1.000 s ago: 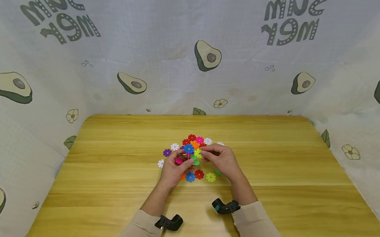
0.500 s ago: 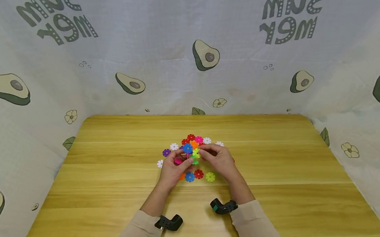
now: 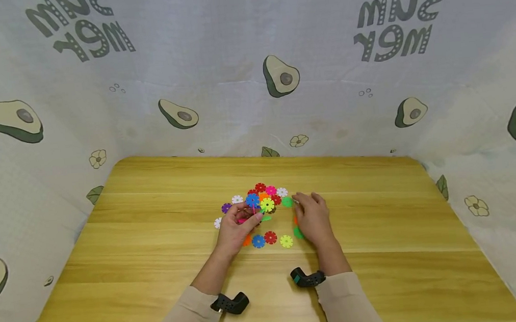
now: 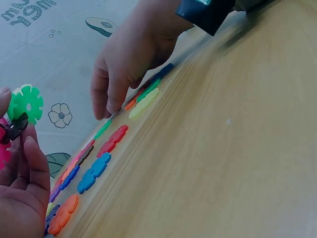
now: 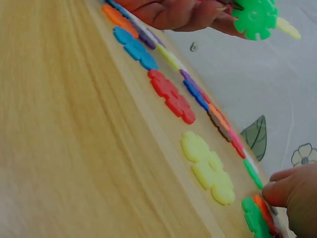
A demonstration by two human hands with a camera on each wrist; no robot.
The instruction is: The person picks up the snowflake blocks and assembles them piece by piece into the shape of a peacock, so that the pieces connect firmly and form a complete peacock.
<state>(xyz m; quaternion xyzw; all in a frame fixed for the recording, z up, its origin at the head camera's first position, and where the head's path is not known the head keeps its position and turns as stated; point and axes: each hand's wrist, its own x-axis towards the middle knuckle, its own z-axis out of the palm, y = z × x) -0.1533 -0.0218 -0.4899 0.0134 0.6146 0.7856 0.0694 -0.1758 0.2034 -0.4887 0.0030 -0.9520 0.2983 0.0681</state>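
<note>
We see a joined piece [image 3: 264,207] of flower-shaped discs pinched in the grip of a person's left hand [image 3: 236,233], raised above a wooden surface [image 3: 382,211]. The joined piece includes a green disc [image 4: 28,105] and a dark brown disc [image 4: 18,126]. To the right of the joined piece, the right hand [image 3: 314,220] reaches down with fingers bent, just beside a flat green disc [image 3: 286,202]; we cannot tell whether its grip has taken anything. Nearer to us than the joined piece lie a loose blue disc [image 3: 258,241], a loose red disc [image 3: 271,237] and a loose yellow disc [image 3: 286,241]. Left of the joined piece we find a purple disc [image 3: 227,208] and a white disc [image 3: 218,223]; beyond it, a pink disc [image 3: 271,190] and, farther off, a patterned curtain [image 3: 237,132].
</note>
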